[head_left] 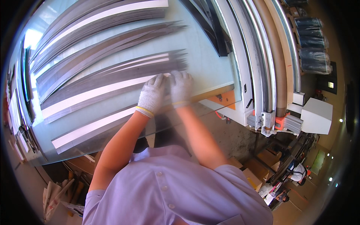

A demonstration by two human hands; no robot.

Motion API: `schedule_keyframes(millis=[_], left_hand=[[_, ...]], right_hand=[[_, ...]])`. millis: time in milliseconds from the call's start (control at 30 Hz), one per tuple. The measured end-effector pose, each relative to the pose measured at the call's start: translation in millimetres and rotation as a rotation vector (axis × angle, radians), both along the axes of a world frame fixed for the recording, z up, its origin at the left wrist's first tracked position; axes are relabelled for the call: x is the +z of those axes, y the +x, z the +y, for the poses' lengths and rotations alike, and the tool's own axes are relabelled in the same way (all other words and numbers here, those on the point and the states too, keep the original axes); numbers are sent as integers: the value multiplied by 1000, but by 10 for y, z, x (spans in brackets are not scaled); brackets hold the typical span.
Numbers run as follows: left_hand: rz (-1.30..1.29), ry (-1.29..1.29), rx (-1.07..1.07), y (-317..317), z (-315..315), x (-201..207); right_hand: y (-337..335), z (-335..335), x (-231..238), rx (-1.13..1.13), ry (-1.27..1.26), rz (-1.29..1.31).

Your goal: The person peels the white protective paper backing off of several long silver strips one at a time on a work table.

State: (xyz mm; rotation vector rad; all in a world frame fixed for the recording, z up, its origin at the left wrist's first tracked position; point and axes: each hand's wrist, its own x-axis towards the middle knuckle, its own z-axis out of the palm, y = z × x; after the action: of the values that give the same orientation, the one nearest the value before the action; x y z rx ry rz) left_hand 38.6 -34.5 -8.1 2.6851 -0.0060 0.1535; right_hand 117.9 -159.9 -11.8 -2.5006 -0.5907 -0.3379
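Both my hands wear pale knitted gloves with yellow cuff trim. My left hand (150,94) rests over the right end of a bundle of long grey strips (99,93) with a white band along it, its fingers curled closed on the strips. Just right of it, my right hand (180,89) touches the bundle's end, its fingers smeared by motion. Nearer me, another white-banded strip (97,125) lies along the table's front edge, its right end hidden behind my left forearm. The glass-topped table (206,71) bears them all.
More bundles of grey strips (112,43) lie farther across the table. Dark bars (210,26) lie at its far right. A long machine with metal rails and a brown roller (277,56) stands on the right. Black wrapped rolls (314,48) sit beyond; boxes (252,179) stand below.
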Motion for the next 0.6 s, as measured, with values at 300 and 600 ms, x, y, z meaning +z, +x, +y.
schedule_keyframes(millis=[300,600], left_hand=[[-23,70,14,7,76,229],[-44,30,-9,-109,196,44]], right_hand=[[-156,50,-67,102,-1,-48],[-198,137,30,-30,74,84]])
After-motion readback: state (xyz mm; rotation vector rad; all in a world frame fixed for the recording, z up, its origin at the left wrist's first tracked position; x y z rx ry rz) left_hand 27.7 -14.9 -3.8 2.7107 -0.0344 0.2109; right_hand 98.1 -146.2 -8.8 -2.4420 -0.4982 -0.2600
